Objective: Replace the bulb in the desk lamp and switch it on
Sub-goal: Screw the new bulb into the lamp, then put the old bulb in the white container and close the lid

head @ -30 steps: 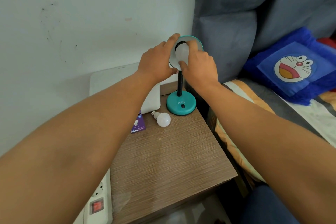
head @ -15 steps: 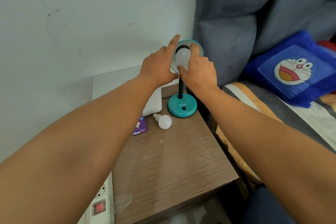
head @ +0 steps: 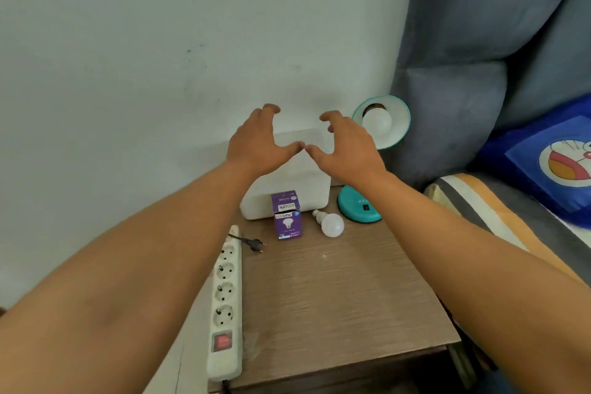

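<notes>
A teal desk lamp stands at the back right of the wooden side table, its shade facing me with a white bulb seated in the socket. Its round teal base carries a black switch. A second white bulb lies loose on the table beside the base. My left hand and my right hand hover left of the shade, fingers spread and curled, thumbs nearly touching, holding nothing.
A purple bulb box stands next to the loose bulb, before a white box against the wall. A white power strip with a red switch lies along the table's left edge; a black plug rests unplugged beside it. A sofa and blue cushion lie right.
Both hands have let go of the lamp shade and bulb and moved left, away from them. The view has shifted, and the power strip and plug have come into sight.
</notes>
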